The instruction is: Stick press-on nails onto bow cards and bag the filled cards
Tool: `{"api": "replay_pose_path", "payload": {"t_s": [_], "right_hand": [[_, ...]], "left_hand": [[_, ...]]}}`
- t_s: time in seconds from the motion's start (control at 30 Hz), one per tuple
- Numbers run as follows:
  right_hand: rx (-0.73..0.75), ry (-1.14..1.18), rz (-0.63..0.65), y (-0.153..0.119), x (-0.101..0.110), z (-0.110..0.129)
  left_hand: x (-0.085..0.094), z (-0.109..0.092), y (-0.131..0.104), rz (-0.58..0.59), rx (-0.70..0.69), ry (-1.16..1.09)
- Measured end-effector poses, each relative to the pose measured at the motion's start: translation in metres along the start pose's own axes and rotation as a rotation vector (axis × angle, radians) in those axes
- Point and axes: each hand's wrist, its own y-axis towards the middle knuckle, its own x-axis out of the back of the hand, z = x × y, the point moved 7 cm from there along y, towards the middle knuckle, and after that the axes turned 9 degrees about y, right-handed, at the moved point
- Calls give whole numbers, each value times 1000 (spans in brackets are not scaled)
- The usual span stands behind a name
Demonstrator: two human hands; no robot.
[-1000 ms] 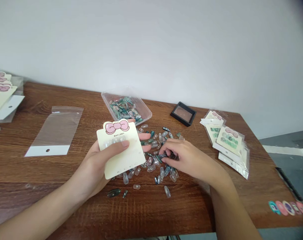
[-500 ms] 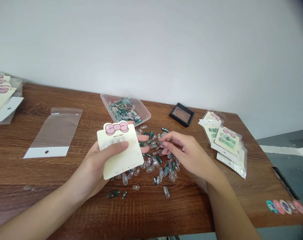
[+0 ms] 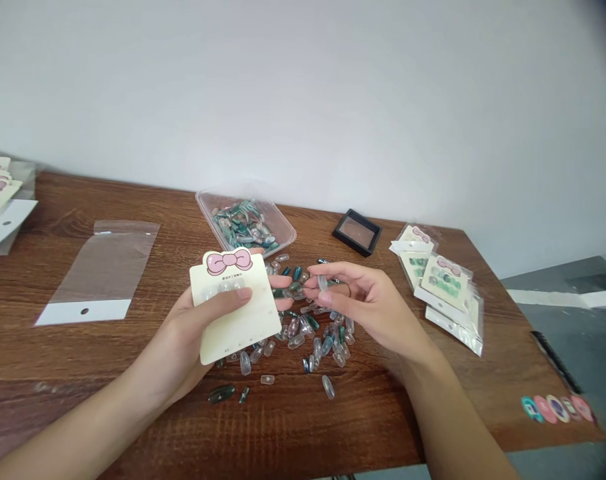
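Light: soft, even, moderately bright. I note glints on the plastic bags (image 3: 470,327) and a faint shadow on the surface (image 3: 303,437) beside my right forearm (image 3: 433,387). Small print on my card (image 3: 243,323) unreadable; extreme upper right corner dark.

The left hand (image 3: 187,327) grips with its thumb (image 3: 227,302) laid across the front, fingers (image 3: 283,283) stretched behind, toward the right hand (image 3: 370,300), which pinches between thumb and index finger (image 3: 340,268). Behind each hand, a bare forearm (image 3: 103,407) slants back and outward.
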Motion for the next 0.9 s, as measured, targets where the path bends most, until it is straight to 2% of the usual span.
{"api": "replay_pose_path", "payload": {"t_s": [0.2, 0.47, 0.7, 0.9], "right_hand": [[5, -23, -20, -2, -1, -2], [77, 69, 95, -4, -9, 8], [71, 115, 80, -5, -8, 8], [78, 111, 89, -5, -10, 8]], "left_hand": [[-1, 0, -1, -23, 5, -6], [-2, 2, -1, 12, 13, -14], [3, 5, -2, -56, 59, 26], [-1, 4, -2, -46, 55, 20]]}}
